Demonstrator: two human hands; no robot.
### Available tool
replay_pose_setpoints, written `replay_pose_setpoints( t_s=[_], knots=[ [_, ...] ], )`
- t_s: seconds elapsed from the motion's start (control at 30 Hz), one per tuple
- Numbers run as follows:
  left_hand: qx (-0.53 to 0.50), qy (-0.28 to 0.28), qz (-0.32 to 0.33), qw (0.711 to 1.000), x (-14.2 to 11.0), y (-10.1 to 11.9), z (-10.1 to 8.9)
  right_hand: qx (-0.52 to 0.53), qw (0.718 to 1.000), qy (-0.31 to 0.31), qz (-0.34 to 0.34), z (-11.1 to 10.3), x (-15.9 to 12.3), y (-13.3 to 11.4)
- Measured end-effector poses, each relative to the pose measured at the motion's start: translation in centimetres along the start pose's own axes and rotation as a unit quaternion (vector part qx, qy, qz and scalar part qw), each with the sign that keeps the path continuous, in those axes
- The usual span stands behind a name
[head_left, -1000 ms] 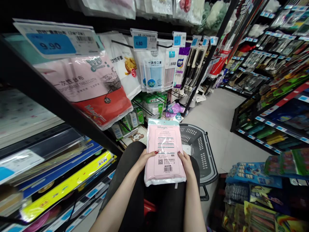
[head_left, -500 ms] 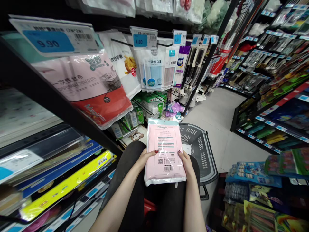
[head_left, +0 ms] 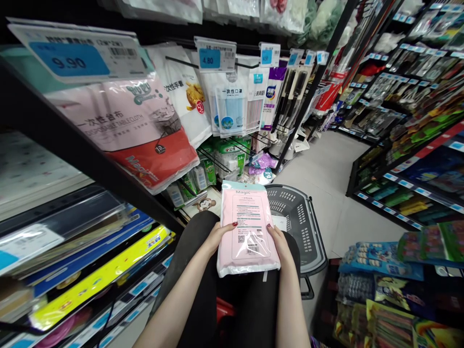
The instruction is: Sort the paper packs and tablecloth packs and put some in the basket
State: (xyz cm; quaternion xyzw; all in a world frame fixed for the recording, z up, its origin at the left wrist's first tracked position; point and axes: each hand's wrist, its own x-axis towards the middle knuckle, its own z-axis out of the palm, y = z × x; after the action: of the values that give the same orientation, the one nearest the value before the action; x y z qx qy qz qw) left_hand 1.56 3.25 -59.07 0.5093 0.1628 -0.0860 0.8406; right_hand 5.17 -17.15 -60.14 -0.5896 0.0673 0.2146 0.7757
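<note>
Between my two hands is a pink plastic pack of disposable tablecloth (head_left: 246,232), held over my knees with its printed back face and barcode turned up. My left hand (head_left: 216,238) grips the left edge, thumb on top and the other fingers hidden beneath. On the opposite edge my right hand (head_left: 280,241) is closed the same way, its fingers mostly under the pack. A similar pink and red tablecloth pack (head_left: 137,125) hangs on the rack to the left, under a 9.90 price tag (head_left: 72,60).
A grey shopping basket (head_left: 315,232) stands on the floor right beyond my knee. Hanging packs of masks (head_left: 232,108) and gloves (head_left: 184,92) line the rack ahead. Bagged goods (head_left: 380,261) lie at lower right. A tiled aisle floor (head_left: 326,164) runs between the shelves.
The pack has tilted slightly in my hands, its top edge dropping a little and the glare shifting over the barcode. Both hands keep their hold.
</note>
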Motion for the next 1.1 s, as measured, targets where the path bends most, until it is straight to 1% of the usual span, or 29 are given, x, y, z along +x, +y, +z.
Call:
replay_pose_setpoints(
  t_s=[0.3,0.57,1.1],
  knots=[
    [0.003,0.002,0.007,1.0,0.22,-0.27,-0.14,0.0,1.0,0.012,0.007,0.14,-0.01,-0.16],
    [0.002,0.011,0.002,1.0,0.09,-0.13,0.11,0.008,1.0,-0.01,-0.006,-0.08,0.01,0.1],
    [-0.002,0.006,0.005,1.0,0.23,-0.33,-0.13,0.007,1.0,0.0,0.0,0.03,-0.04,0.01]
  ],
)
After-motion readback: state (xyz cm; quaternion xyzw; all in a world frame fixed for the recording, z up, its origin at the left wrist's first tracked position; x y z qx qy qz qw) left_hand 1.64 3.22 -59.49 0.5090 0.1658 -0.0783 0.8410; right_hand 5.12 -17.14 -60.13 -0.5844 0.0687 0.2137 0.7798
